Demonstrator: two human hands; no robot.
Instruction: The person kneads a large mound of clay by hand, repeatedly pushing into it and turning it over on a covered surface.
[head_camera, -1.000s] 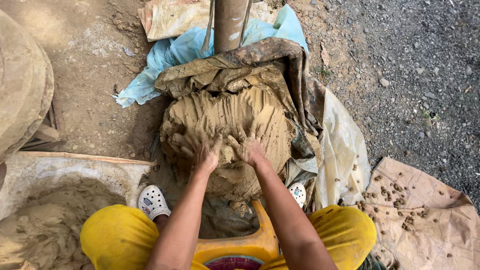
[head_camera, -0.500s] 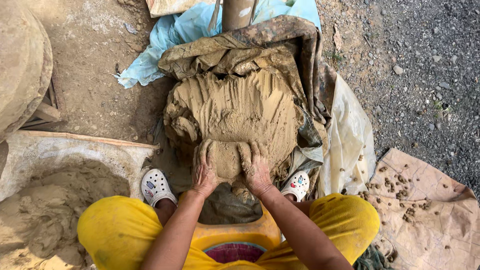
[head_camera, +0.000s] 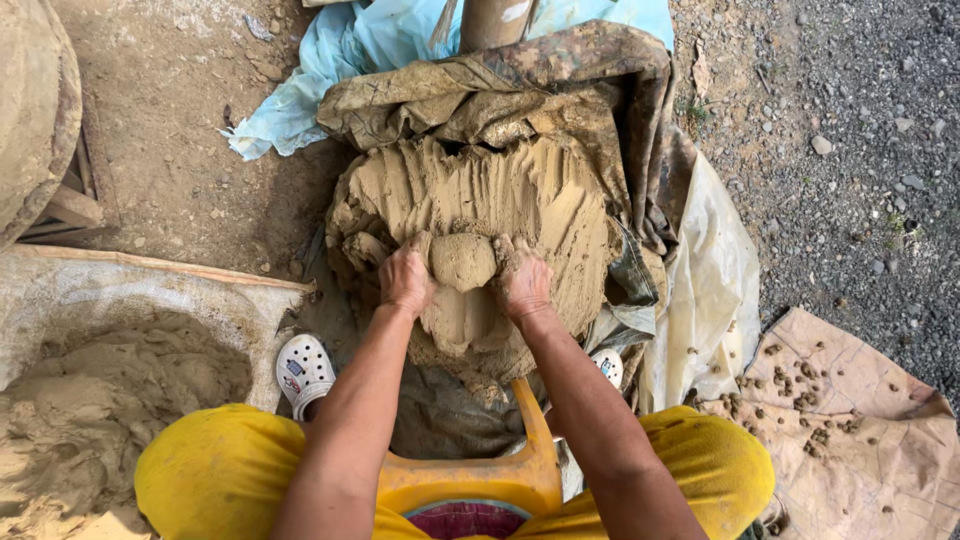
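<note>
A broad mound of wet tan clay (head_camera: 480, 200), its face raked with finger grooves, lies on a mottled cloth (head_camera: 560, 70) spread over bare earth, with a pale blue sheet (head_camera: 300, 90) bunched behind it and a cream plastic sheet (head_camera: 710, 290) trailing off to the right; at the left a shallow, clay-crusted basin (head_camera: 150, 290) holds more of the same mud, and at the lower right a brown sack (head_camera: 850, 420) is strewn with small dark pellets. A person in yellow trousers sits astride an orange stool (head_camera: 480, 480), arms stretched forward; the left hand (head_camera: 405, 280) and right hand (head_camera: 522, 282) are both curled tight against a rounded lump of clay (head_camera: 462, 260), which sits between the palms at the near foot of the mound, touching it. The work looks to be at the stage of parting one portion from the mass; freeing it cleanly would seem to call for an even squeeze from both sides and a firm pull toward the body, as the wet clay is likely to cling. A white clog (head_camera: 303, 368) shows just beside the basin.
</note>
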